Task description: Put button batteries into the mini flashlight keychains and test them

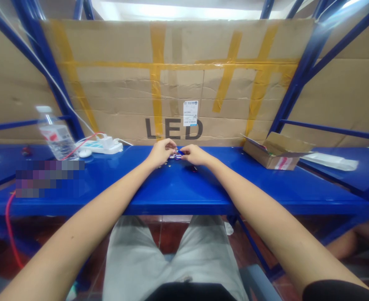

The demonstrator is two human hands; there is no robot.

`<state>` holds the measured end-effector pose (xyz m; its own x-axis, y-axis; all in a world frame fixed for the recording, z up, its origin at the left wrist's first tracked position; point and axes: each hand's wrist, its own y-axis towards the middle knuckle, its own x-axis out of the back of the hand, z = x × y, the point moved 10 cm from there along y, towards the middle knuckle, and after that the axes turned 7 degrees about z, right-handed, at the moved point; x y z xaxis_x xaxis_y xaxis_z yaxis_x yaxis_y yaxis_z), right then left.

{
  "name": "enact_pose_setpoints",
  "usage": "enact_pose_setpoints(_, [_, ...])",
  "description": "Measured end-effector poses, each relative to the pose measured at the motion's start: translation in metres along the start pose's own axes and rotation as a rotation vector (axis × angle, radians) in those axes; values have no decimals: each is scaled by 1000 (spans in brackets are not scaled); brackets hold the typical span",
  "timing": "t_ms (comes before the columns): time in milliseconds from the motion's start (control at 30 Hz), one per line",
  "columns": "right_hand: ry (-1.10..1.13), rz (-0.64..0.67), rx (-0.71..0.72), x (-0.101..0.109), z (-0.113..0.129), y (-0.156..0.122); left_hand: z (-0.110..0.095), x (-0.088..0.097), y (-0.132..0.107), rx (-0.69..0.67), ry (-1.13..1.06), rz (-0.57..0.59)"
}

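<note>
Both my arms reach forward over the blue table [178,188]. My left hand [161,151] and my right hand [194,154] meet near the table's far edge, fingers curled in a pinch on a small shiny part [176,155] between them. The part is too small to name. A few tiny pieces [167,165] lie on the table just below my hands.
A clear plastic bottle [56,136] stands at the left, beside a white power strip [104,145] with a red cable. An open cardboard box [273,151] sits at the right. A taped cardboard sheet marked LED [174,83] walls the back, between blue rack struts.
</note>
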<state>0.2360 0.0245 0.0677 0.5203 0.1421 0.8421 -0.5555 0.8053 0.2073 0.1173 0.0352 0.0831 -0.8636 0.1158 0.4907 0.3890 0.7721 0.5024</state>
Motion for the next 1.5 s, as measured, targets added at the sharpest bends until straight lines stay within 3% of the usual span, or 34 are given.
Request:
enact_pose_setpoints(333, [-41,-62,28,11,4,-3,-23,1,-7,-109,210,8])
enact_pose_setpoints(500, [-1,-18,40,5,5,-2,-28,-2,-9,-139,212,17])
enact_pose_setpoints(933, [98,-54,52,9,7,-3,-22,9,-8,-97,-55,-118])
enact_pose_setpoints(1233, [103,-52,88,9,7,-1,-25,11,-10,-79,99,-90])
enact_pose_setpoints(1500, [128,-78,123,12,9,-2,-55,4,-17,-287,342,-52])
